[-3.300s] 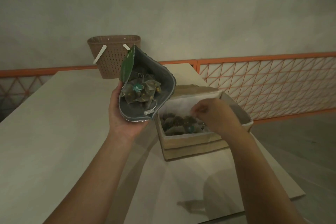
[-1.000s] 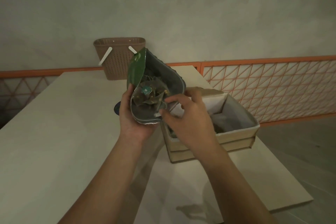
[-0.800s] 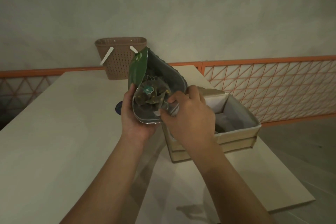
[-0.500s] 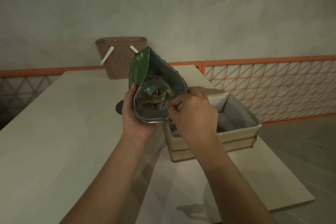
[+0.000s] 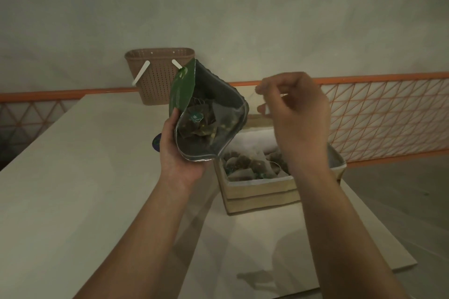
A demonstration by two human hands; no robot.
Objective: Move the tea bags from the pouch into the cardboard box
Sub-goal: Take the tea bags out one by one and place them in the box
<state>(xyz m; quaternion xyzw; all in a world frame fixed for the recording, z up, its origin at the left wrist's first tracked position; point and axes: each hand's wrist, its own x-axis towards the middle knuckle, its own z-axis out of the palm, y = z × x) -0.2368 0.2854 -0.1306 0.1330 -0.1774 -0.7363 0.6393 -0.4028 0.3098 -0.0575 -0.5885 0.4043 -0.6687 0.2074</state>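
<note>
Right hand [image 5: 297,114] has lifted out of the pouch [image 5: 213,114], fingers pinching a thin string above the cardboard box [image 5: 262,189]. Left hand [image 5: 178,153] grips the pouch, tea bags [image 5: 199,121] inside. Basket [image 5: 158,75] at 11 o'clock, table [image 5: 73,177] edge near the box.

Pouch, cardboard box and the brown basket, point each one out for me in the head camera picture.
pouch [image 5: 213,94], head view, on the grey inner wall above the tea bags.
cardboard box [image 5: 262,193], head view, on the near outer wall.
brown basket [image 5: 158,75], head view, on the perforated front wall.

Glossy foil-lined pouch [image 5: 213,114] — matt cardboard box [image 5: 262,192], perforated plastic basket [image 5: 155,75].
</note>
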